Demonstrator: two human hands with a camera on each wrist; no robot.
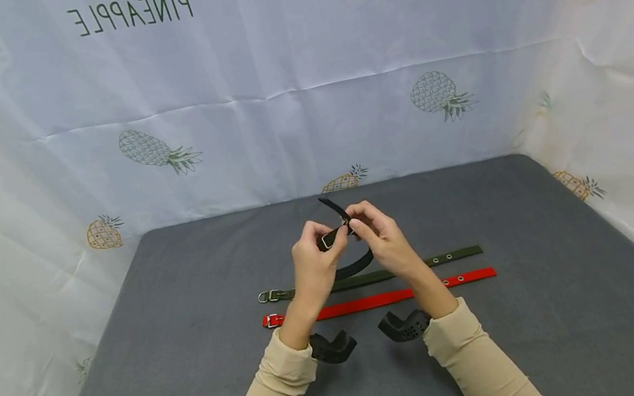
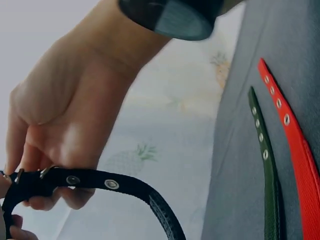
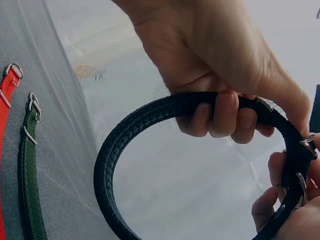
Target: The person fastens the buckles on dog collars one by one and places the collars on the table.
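Both hands hold a black strap [image 1: 356,266] bent into a loop above the table. My left hand [image 1: 316,258] grips it near the metal buckle [image 1: 328,240], its fingers curled round the band in the right wrist view. Thumb and fingers of my right hand [image 1: 384,239] pinch the strap close to the left fingertips, beside the metal fittings. The free end [image 1: 331,207] points up and away. In the left wrist view, metal-rimmed holes show along the black strap [image 2: 131,184]. The right wrist view shows stitching inside the loop [image 3: 107,165].
A green strap [image 1: 363,280] and a red strap [image 1: 373,301] lie side by side across the grey table [image 1: 226,370], buckles on the left and holes on the right. Pineapple-printed cloth [image 1: 276,35] hangs behind and at both sides. Black mounts [image 1: 333,347] are on the wrists.
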